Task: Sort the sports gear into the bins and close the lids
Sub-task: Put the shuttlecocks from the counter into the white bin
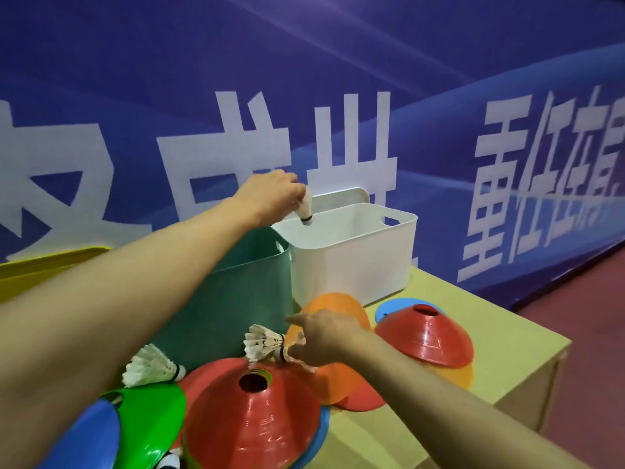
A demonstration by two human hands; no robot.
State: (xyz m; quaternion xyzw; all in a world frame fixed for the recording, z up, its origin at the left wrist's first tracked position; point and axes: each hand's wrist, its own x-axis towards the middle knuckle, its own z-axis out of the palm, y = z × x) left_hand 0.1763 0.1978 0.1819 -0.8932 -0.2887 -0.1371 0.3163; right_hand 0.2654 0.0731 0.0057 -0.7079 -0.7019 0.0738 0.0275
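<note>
Your left hand (274, 194) pinches a shuttlecock (306, 208) cork-down right over the white bin (355, 252), probably so it drops straight in. Meanwhile your right hand (321, 336) is grasping another shuttlecock (262, 341) by its cork, near the teal bin (236, 292). One more shuttlecock (152, 367) lies on the green cone (152, 411), cones all over the worktop (507, 350), lids not on yet.

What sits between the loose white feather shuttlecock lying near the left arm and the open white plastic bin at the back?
In the head view, the green plastic bin stands between the shuttlecock and the white bin, touching the white bin's side.
</note>
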